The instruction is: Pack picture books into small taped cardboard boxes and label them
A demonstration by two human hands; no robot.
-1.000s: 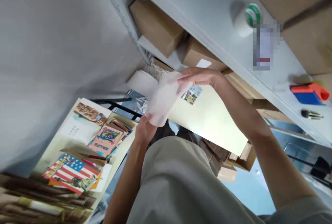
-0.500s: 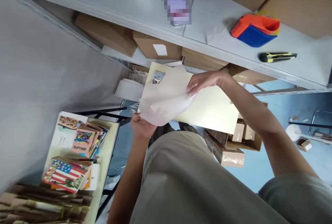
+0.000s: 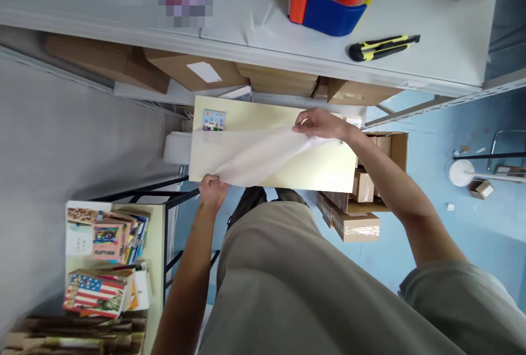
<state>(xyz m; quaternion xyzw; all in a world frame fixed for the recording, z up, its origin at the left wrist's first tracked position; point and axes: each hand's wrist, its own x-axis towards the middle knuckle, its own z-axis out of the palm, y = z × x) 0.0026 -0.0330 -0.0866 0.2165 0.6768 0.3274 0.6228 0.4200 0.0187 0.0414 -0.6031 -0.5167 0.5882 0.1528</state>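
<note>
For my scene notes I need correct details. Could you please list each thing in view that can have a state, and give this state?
Sheet: held by both hands, slack, partly folded
Left hand: closed on sheet
Right hand: closed on sheet
Card: lying on table
Cutter: lying down; blade unclear
Tape dispenser: standing unheld
Carton: open, holding boxes
Flag book: closed

Translucent sheet [image 3: 255, 153]: thin, filmy; on my screen, plastic-looking
Tabletop [image 3: 320, 166]: smooth, faintly glossy
Tape dispenser [image 3: 333, 15]: smooth hard plastic
Shelf [image 3: 263, 29]: metal-looking, satin
Carton [image 3: 349, 228]: matt cardboard, shiny tape [image 3: 365, 230]
Shirt [image 3: 271, 284]: I see soft, matt cloth
</note>
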